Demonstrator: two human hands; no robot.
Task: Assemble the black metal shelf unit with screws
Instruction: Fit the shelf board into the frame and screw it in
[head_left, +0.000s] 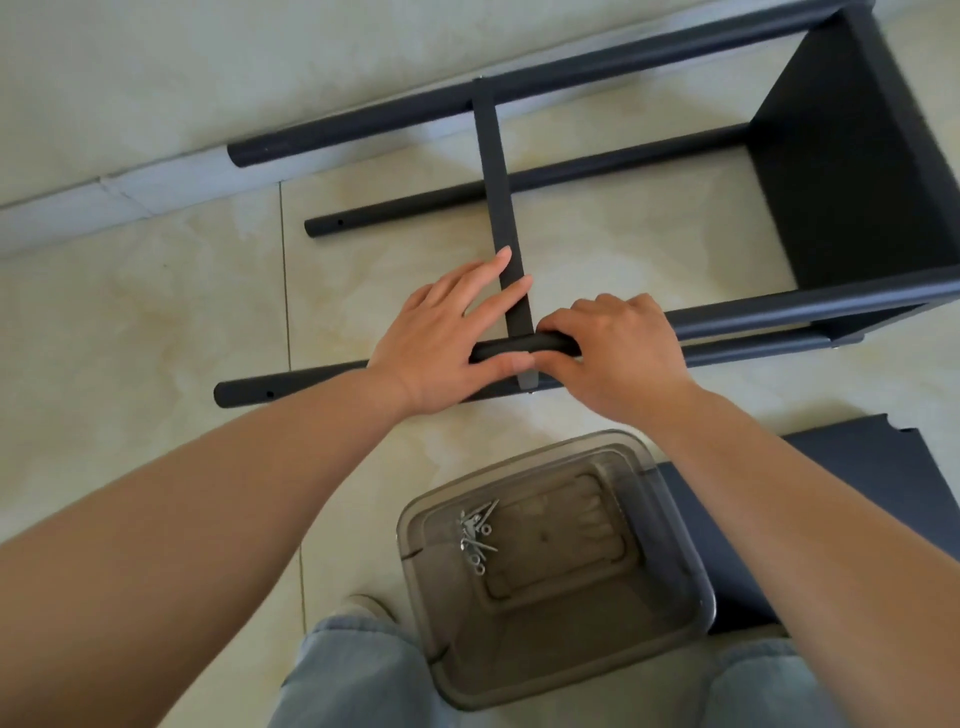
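- Floor (130, 322): pale tile, grout line running down the left part; wall skirting along the top left.
- Frame (852, 171): black shelf unit lying on its side, four round tubes pointing left, a flat panel joining them at the right.
- Near tube (291, 383): lowest one, open end at left with a small hole beside it; both hands sit on it mid-length.
- Far tubes: top one (363, 122) runs by the skirting, next one (415, 203) lies on the tile, hole near its end.
- Left hand (447, 343): fingers nearly straight, laid over the crossbar and near tube; thumb pressed along the tube's front. Not curled round anything.
- Crossbar (496, 176): flat black strip from the top tube down to the near tube, its lower end under the hands.
- Right hand (613, 353): fingers curled over the near tube, gripping it just right of the crossbar, thumb touching the left thumb.
- Tray (670, 525): clear smoky plastic, on the floor between the knees, below the hands.
- Screws (478, 538): small silver heap in the tray's left part.
- Loose panel (883, 467): dark sheet flat on the floor, right of the tray, partly under the right forearm.
- Jeans (358, 675): light denim knees at the bottom edge.
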